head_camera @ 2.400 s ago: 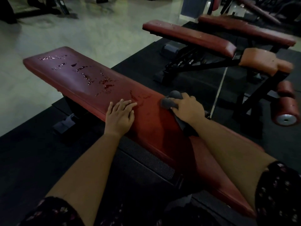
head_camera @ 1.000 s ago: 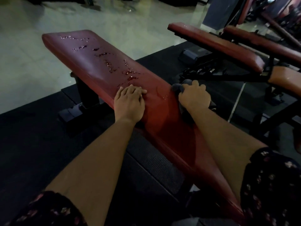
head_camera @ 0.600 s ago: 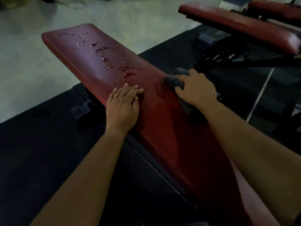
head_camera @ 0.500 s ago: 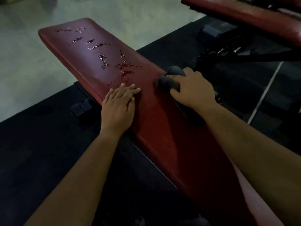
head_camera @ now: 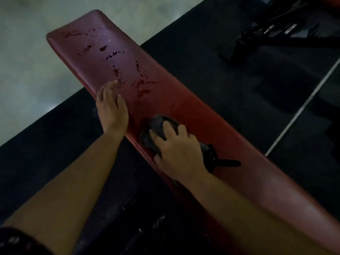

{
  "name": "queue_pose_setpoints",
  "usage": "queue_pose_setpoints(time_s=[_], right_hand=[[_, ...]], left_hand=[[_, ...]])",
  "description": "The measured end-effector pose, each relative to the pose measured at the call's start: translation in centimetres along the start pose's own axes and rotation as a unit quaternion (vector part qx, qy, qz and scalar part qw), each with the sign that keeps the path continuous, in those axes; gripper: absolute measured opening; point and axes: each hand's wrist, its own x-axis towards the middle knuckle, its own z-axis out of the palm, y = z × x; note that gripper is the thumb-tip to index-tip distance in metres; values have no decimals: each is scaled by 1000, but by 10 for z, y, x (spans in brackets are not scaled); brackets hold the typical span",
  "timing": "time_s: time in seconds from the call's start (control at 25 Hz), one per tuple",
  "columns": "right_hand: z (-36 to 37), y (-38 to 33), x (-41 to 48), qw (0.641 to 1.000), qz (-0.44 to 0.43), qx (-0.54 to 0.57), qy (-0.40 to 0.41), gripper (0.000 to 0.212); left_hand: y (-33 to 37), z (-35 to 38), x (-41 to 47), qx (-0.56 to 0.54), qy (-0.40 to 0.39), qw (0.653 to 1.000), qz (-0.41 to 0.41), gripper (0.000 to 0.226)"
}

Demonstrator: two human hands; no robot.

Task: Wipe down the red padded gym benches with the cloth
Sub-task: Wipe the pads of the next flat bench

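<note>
A long red padded bench (head_camera: 211, 118) runs from upper left to lower right. Wet droplets (head_camera: 141, 83) streak its far half. My right hand (head_camera: 176, 150) grips a bunched dark grey cloth (head_camera: 156, 126) and presses it on the pad near the left edge. A loose end of the cloth trails out behind the wrist. My left hand (head_camera: 111, 105) rests on the bench's left edge, fingers straight and blurred, their tips close to the nearest droplets.
Black rubber flooring (head_camera: 46, 144) lies on both sides of the bench. Pale tiled floor (head_camera: 27, 61) fills the upper left. The black metal frame of another bench (head_camera: 272, 35) stands at the upper right, and a white line (head_camera: 301, 109) crosses the mat.
My right hand has dragged the cloth back toward me and across to the bench's left side. My left hand has slid forward along the edge. The camera has tipped further down.
</note>
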Motion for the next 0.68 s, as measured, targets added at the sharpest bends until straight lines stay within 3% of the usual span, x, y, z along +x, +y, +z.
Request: queue_pose_setpoints(time_s=[0.08,0.16,0.24,0.32,0.44,0.56,0.68], right_hand=[[-3,-21,3,996,-87,0,-15,59],[-1,-35,19,983,-175,-25,-43,51],[-1,-36,36,985,-166,-16,-47,49],[-2,-27,50,994,-95,26,-46,50],[-5,9,59,996,55,39,-66,58],[-9,52,60,971,234,22,-46,58],[-12,72,76,941,331,22,-66,55]], left_hand=[[-14,-6,26,93,-24,995,-6,40],[-24,-10,52,190,-81,977,53,40],[-27,-8,73,235,-132,955,121,40],[-30,-2,87,227,-128,961,95,41],[-35,13,81,208,-81,975,-13,44],[-33,19,73,224,-60,973,-4,45],[-34,20,76,207,-49,977,-6,44]])
